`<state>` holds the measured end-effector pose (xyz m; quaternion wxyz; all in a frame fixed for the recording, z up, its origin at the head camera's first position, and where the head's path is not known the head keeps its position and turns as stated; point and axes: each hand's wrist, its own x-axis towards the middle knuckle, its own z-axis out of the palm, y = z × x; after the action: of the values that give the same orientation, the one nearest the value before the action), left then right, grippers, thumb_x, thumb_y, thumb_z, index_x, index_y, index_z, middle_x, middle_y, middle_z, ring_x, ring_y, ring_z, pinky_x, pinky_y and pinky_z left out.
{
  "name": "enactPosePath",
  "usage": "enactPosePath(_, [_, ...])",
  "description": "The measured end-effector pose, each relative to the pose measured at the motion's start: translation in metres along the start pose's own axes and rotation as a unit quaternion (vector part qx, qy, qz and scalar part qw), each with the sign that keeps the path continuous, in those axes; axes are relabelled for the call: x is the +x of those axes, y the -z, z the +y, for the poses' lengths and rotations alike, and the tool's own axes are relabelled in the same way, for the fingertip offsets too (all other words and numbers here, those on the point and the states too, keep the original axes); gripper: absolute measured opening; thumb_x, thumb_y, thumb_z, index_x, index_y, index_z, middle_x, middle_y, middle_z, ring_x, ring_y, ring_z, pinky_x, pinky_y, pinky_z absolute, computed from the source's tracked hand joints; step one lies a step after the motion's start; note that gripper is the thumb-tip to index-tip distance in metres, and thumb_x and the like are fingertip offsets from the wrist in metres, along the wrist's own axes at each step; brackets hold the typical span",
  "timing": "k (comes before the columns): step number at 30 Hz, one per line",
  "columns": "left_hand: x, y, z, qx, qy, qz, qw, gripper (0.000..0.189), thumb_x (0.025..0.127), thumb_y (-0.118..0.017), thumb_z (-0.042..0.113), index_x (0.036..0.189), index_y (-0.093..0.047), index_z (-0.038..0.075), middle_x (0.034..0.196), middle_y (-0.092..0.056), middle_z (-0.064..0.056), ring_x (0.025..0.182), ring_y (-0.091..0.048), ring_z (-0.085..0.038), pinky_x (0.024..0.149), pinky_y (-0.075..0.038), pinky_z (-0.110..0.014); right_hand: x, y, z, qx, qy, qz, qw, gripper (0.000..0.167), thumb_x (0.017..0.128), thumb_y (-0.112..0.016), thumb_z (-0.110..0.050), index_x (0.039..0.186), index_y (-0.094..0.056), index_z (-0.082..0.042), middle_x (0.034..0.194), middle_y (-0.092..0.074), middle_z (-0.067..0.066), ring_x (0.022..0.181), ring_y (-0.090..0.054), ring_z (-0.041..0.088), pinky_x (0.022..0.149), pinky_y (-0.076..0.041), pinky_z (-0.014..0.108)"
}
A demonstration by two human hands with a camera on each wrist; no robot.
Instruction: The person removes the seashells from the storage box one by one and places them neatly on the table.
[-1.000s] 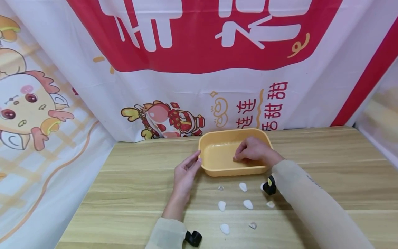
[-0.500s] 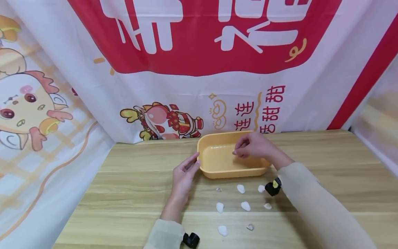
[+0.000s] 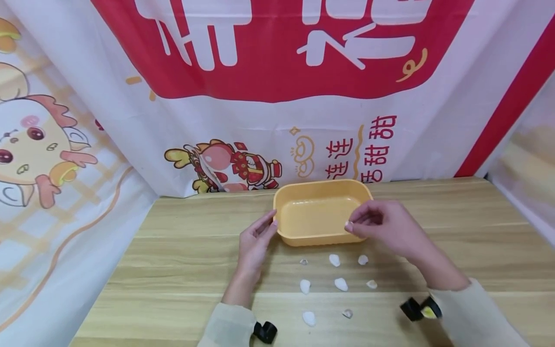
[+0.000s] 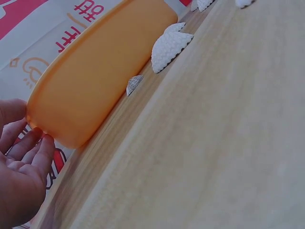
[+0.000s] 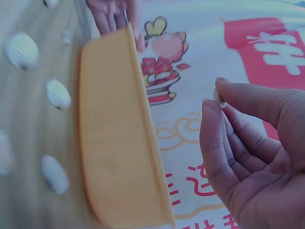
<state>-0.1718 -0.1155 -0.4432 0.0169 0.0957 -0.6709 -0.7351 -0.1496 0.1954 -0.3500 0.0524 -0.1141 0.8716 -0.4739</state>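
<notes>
A yellow plastic basin (image 3: pixel 321 241) stands at the back of the wooden table. At its left end, my left hand (image 3: pixel 255 243) rests fingertips and thumb against the outer wall and rim, the fingers only slightly bent, as the left wrist view also shows. Over the basin's right front corner, my right hand (image 3: pixel 390 229) pinches a small whitish seashell (image 5: pixel 219 98) between thumb and index finger, mostly covered by them. On the table in front of the basin lie several seashells, among them a white one (image 3: pixel 341 284) and a small greyish one (image 3: pixel 348 313).
The wooden table (image 3: pixel 182 260) meets a printed cloth backdrop (image 3: pixel 269 115) right behind the basin. Another printed cloth (image 3: pixel 56 159) hangs along the left side. A black camera mount sits on each wrist.
My right hand has risen out of the basin and moved right and toward me, with the small seashell between its fingertips. My left hand keeps its place at the basin's left end.
</notes>
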Motion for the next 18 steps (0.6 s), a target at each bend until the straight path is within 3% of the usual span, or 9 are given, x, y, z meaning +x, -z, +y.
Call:
enactPosePath(11, [-0.001, 0.0, 0.0, 0.004, 0.0, -0.003, 1.0, 0.039, 0.1, -0.075, 0.012, 0.138, -0.073, 0.02, 0.155, -0.064, -0.002, 0.147, -0.058, -0.023, 0.117, -0.053, -0.027, -0.065, -0.023, 0.044, 0.032, -0.049, -0.076, 0.9954, 0.022, 0.089, -0.088, -0.029, 0.1, -0.076, -0.013, 0.09, -0.074, 0.002, 0.082, -0.068, 0.011, 0.069, -0.06, 0.024])
enactPosePath(15, [-0.001, 0.0, 0.0, 0.006, -0.004, -0.004, 1.0, 0.038, 0.101, -0.075, 0.012, 0.138, -0.073, 0.02, 0.155, -0.064, -0.003, 0.146, -0.059, -0.023, 0.117, -0.053, -0.027, -0.082, -0.029, 0.061, 0.048, -0.085, -0.115, 0.9886, 0.025, 0.088, -0.09, -0.027, 0.1, -0.076, -0.01, 0.088, -0.072, 0.004, 0.079, -0.065, 0.01, 0.064, -0.057, 0.023])
enactPosePath(18, [-0.001, 0.0, 0.0, 0.004, -0.008, 0.0, 1.0, 0.038, 0.101, -0.075, 0.012, 0.138, -0.073, 0.02, 0.155, -0.064, -0.003, 0.146, -0.059, -0.023, 0.117, -0.053, -0.026, -0.087, -0.031, 0.069, 0.058, -0.087, -0.127, 0.9864, 0.025, 0.087, -0.09, -0.024, 0.099, -0.075, -0.008, 0.087, -0.072, 0.004, 0.077, -0.065, 0.009, 0.063, -0.056, 0.022])
